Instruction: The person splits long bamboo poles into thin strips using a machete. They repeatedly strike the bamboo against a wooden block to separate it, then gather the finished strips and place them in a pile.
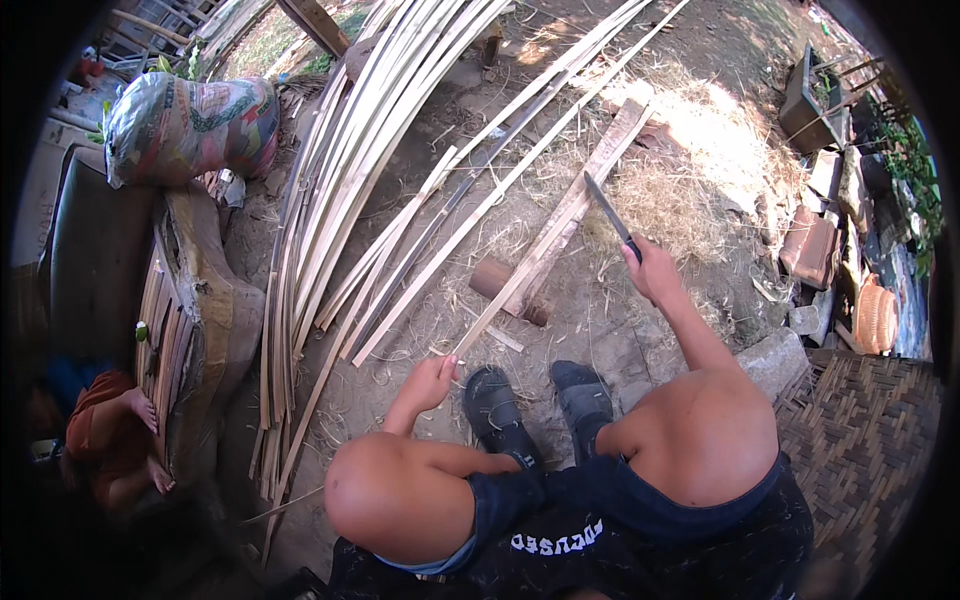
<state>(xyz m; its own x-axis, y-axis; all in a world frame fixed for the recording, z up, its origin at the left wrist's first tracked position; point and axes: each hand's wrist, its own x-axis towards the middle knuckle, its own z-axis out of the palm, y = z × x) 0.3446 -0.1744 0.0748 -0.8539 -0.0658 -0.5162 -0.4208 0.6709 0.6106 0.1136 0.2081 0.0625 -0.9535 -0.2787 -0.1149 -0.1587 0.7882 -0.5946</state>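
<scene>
I have the left hand (428, 382) clasping a pale bamboo strip (505, 294), the right hand (655, 272) gripping a black-handled knife (610, 215) over the right edge of a weathered wooden board (537, 275).

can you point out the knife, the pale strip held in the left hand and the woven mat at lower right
Knife (611, 213): head view, on the blade
Pale strip (516, 283): head view, partway along its length
Woven mat (862, 450): head view, on its checkered weave
</scene>
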